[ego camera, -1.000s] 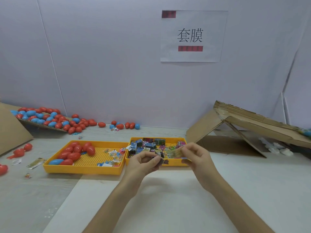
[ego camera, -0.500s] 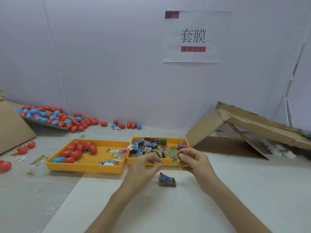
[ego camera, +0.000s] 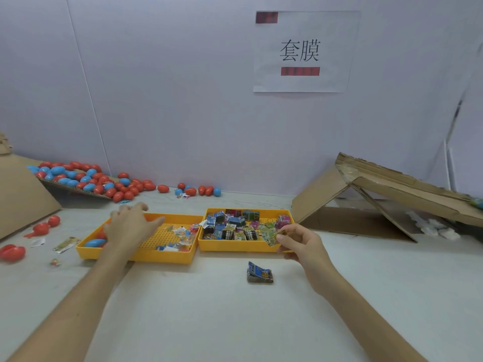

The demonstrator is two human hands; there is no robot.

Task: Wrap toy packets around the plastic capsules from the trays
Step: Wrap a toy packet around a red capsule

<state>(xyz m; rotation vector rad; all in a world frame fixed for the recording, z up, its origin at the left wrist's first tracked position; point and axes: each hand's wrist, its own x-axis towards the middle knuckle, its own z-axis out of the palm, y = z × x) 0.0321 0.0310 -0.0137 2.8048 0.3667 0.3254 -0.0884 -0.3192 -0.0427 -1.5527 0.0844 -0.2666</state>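
Two yellow trays sit side by side on the table. The left tray (ego camera: pixel 167 257) holds red and blue plastic capsules, among them a blue capsule (ego camera: pixel 94 242), and small clear toy bags. The right tray (ego camera: pixel 235 245) is full of folded printed toy packets. My left hand (ego camera: pixel 130 226) hovers over the capsules in the left tray with fingers spread, covering most of them. My right hand (ego camera: pixel 300 240) pinches a green-yellow packet (ego camera: pixel 271 236) at the right tray's front corner. A blue folded packet (ego camera: pixel 259 273) lies on the table in front of the trays.
A heap of red and blue capsules (ego camera: pixel 86 178) lies on a cardboard sheet at the back left, with strays along the wall. A folded cardboard ramp (ego camera: pixel 386 194) stands at the right. Loose red capsules (ego camera: pixel 11 253) and wrappers lie at the left edge.
My left hand let the blue packet drop onto the table, then moved left over the capsule tray. My right hand kept its packet and stayed near the right tray.
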